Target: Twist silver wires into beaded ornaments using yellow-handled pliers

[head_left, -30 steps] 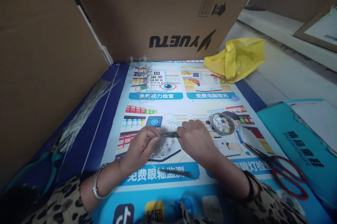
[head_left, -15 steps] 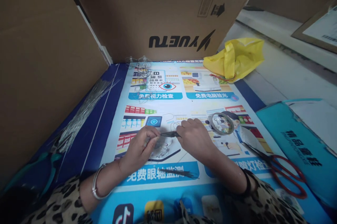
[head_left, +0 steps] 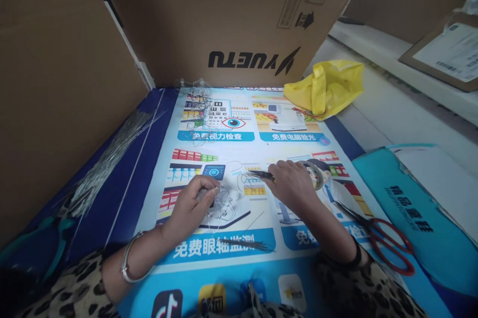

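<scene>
Pliers [head_left: 262, 175] in the R hand [head_left: 290, 183], dark tips pointing L, held just above the middle of the poster [head_left: 149, 263] on the surface
R hand: fingers wrapped tight round the pliers' handles, mostly hidden by the fist; black band on that wrist
L hand [head_left: 192, 202]: fingers bent in, thumb up close to index; can't tell if it grips anything, too small/hidden to see; silver bangle on that wrist
Hands apart, gap btwn thumb & pliers' tips
Thin wire tangle [head_left: 226, 204] just R of L thumb, on poster; more fine loops under the tips
Dark wire bits [head_left: 246, 244] lie nearer the person, on the poster's blue strip
Tape roll [head_left: 318, 176] partly behind R hand
Scissors [head_left: 373, 226] w/ red handles R of R forearm, blades pointing away & L
Teal box [head_left: 396, 203] beyond them on the R, printed lettering on it
Far L: silver wire bundle [head_left: 112, 163] laid at a slant, cutters [head_left: 61, 236] w/ teal handles by its near end
Back: wire heap [head_left: 200, 96] at poster's upper L, yellow bag [head_left: 324, 89] upper R, cardboard [head_left: 224, 14] standing behind, "YUETU" print upside down
</scene>
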Motion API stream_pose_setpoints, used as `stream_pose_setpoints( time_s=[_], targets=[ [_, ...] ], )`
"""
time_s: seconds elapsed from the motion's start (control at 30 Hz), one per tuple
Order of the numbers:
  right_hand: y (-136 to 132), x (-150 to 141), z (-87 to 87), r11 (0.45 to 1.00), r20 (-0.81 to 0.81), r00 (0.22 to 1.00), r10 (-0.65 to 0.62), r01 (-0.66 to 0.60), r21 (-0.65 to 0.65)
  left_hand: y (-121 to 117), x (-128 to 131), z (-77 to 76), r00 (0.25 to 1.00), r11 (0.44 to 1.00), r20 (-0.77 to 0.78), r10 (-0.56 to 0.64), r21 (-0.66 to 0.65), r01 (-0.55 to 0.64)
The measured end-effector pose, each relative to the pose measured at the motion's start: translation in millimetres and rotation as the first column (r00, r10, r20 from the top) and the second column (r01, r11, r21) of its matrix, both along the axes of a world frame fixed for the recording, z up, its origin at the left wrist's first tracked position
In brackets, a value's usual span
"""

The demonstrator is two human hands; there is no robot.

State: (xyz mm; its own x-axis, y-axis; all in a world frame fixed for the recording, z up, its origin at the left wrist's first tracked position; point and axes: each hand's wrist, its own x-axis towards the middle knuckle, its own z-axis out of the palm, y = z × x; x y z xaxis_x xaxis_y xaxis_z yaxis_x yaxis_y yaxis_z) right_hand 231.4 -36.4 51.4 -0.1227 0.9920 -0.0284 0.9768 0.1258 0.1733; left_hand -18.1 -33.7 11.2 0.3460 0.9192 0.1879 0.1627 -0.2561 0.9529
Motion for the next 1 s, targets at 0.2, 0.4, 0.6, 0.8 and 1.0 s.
stream_pose_setpoints(
  time_s=[0.2,0.4,0.6,0.8,1.0],
  targets=[
    [14.0,-12.2,1.2,0.999,0.044,0.999,-0.030,0.029,0.025,-1.2,1.4,0.7,1.000,1.000,0.000,0.008,-0.023,-0.008],
    [29.5,-23.8,-0.5,0.999,0.078,0.997,-0.030,0.028,0.022,-1.9,1.1,5.3,0.998,0.999,-0.055,0.022,-0.035,-0.024],
    [28.8,-34.6,3.7,0.996,0.104,0.993,0.054,-0.060,0.060,-1.9,0.5,5.0,0.993,0.999,-0.118,0.018,0.034,-0.014],
    [28.9,-36.2,5.5,0.997,0.100,0.993,0.063,-0.067,0.038,-2.9,-0.3,4.6,0.983,0.989,-0.186,0.005,0.143,0.022],
    [26.2,-30.0,-4.3,0.993,0.086,0.993,0.076,-0.083,0.081,-2.3,-1.2,4.2,0.976,0.974,-0.219,-0.006,0.219,0.055]
  ],
)
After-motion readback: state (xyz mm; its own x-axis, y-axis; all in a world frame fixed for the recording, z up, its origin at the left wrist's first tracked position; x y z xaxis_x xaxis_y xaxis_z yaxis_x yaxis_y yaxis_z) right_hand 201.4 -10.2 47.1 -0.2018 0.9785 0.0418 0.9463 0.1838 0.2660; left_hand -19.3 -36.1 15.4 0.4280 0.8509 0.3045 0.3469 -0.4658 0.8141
